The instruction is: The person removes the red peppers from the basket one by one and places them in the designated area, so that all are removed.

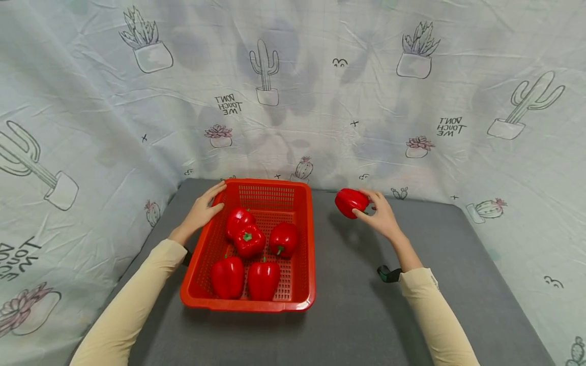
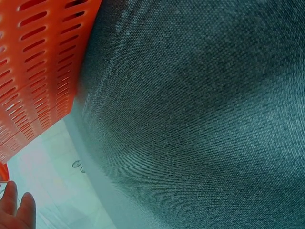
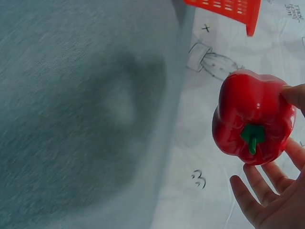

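A red bell pepper [image 3: 255, 117] with a green stem is held by my right hand [image 1: 379, 214] above the grey table, right of the basket. Thumb and fingertips pinch its sides, and in the right wrist view other fingers spread below it. My left hand [image 1: 201, 212] rests at the upper left rim of the orange-red plastic basket [image 1: 312, 244], its thumb reaching over the edge. In the left wrist view, two fairly straight fingers [image 2: 26, 210] show beside the basket's slotted wall. Several more red peppers lie inside, among them one pepper [image 1: 284, 239] at the right.
The grey table [image 1: 348, 315] carries the basket on its left half. A white cloth [image 1: 316, 127] printed with cacti hangs behind the table and along both sides. A dark strap [image 1: 389, 274] sits around my right wrist.
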Action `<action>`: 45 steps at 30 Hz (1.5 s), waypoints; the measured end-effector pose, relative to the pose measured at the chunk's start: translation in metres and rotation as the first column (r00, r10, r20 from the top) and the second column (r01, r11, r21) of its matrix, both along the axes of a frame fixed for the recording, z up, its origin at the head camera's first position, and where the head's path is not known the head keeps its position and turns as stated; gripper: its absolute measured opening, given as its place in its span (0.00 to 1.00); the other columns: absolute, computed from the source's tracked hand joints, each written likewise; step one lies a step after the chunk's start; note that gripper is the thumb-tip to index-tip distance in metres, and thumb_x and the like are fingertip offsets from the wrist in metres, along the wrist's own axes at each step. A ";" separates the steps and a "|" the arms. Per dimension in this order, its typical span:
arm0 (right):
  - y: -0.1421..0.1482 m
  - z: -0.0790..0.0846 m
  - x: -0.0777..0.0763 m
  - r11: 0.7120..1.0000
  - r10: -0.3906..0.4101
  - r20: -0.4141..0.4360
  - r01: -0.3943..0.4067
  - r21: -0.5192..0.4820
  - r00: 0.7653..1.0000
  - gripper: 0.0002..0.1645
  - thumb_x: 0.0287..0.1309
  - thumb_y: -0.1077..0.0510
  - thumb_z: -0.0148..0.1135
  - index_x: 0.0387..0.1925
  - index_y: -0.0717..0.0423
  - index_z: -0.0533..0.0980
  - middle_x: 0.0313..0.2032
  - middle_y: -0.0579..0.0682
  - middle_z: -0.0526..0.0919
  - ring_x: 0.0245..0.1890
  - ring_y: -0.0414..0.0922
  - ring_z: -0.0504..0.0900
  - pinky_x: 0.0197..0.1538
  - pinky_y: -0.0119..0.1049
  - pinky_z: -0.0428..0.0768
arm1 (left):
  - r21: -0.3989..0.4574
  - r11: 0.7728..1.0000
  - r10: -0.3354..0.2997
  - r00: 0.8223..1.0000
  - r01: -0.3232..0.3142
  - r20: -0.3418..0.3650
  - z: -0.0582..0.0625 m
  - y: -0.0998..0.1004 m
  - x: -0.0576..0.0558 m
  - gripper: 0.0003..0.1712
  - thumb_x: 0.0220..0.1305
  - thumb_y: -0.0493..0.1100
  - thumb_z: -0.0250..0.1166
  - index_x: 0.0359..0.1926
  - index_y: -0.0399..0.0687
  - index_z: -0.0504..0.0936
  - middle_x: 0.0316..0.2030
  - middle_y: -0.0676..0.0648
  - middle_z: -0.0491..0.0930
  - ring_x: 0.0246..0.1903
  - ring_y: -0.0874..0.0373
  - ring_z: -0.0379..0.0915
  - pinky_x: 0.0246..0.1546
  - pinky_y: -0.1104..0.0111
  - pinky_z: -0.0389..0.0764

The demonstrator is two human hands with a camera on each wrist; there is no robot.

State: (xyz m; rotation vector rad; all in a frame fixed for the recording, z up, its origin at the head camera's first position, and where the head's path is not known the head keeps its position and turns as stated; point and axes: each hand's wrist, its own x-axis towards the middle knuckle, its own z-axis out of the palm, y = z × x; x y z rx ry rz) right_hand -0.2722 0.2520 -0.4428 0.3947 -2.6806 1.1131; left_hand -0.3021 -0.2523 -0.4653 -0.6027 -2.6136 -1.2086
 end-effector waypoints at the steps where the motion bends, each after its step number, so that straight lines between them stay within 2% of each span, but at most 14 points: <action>1: 0.002 -0.001 0.001 1.000 -0.002 0.000 0.002 0.004 1.000 0.37 0.53 0.49 0.65 0.64 0.52 0.65 0.55 0.59 0.68 0.51 0.55 0.69 0.49 0.56 0.73 | 0.000 1.000 0.001 1.000 -0.001 0.002 0.000 -0.001 0.000 0.32 0.59 0.32 0.57 0.66 0.38 0.63 0.68 0.41 0.58 0.65 0.40 0.54 0.61 0.46 0.59; 10: 0.022 -0.008 0.009 0.998 -0.051 -0.012 0.051 0.022 0.999 0.37 0.54 0.50 0.64 0.63 0.56 0.65 0.55 0.61 0.67 0.50 0.56 0.68 0.48 0.57 0.72 | -0.016 1.000 -0.001 1.000 0.001 0.004 0.003 -0.002 -0.005 0.32 0.60 0.33 0.57 0.66 0.39 0.63 0.68 0.42 0.57 0.66 0.40 0.53 0.60 0.45 0.58; 14: 0.034 -0.013 0.012 0.997 -0.070 -0.006 0.070 0.033 0.998 0.36 0.54 0.50 0.63 0.63 0.57 0.65 0.55 0.62 0.67 0.50 0.57 0.68 0.47 0.57 0.72 | -0.013 1.000 0.006 1.000 -0.006 0.007 0.004 -0.001 -0.003 0.33 0.59 0.34 0.58 0.66 0.40 0.63 0.68 0.42 0.58 0.65 0.40 0.55 0.61 0.45 0.58; 22: 0.058 -0.020 0.022 0.990 -0.119 0.003 0.119 0.081 0.993 0.37 0.55 0.49 0.63 0.64 0.59 0.64 0.53 0.65 0.67 0.48 0.58 0.68 0.47 0.56 0.72 | 0.022 0.999 -0.024 1.000 0.023 0.020 0.004 0.002 0.000 0.32 0.61 0.33 0.56 0.67 0.37 0.61 0.69 0.40 0.56 0.66 0.40 0.52 0.61 0.45 0.59; 34: 0.092 -0.032 0.030 0.972 -0.187 0.015 0.182 0.149 0.982 0.37 0.57 0.47 0.60 0.63 0.61 0.64 0.51 0.67 0.67 0.43 0.59 0.68 0.36 0.43 0.67 | 0.027 1.000 -0.012 0.999 0.011 0.047 0.002 0.002 0.003 0.32 0.62 0.33 0.56 0.67 0.39 0.61 0.69 0.42 0.54 0.67 0.41 0.49 0.62 0.45 0.58; 45: 0.112 -0.034 0.036 0.959 -0.232 0.041 0.221 0.177 0.972 0.38 0.58 0.46 0.57 0.64 0.63 0.63 0.52 0.69 0.66 0.44 0.61 0.67 0.34 0.41 0.66 | 0.013 1.000 -0.012 0.999 0.012 0.039 0.002 0.001 0.004 0.32 0.63 0.33 0.55 0.67 0.38 0.60 0.69 0.39 0.54 0.67 0.39 0.50 0.61 0.44 0.58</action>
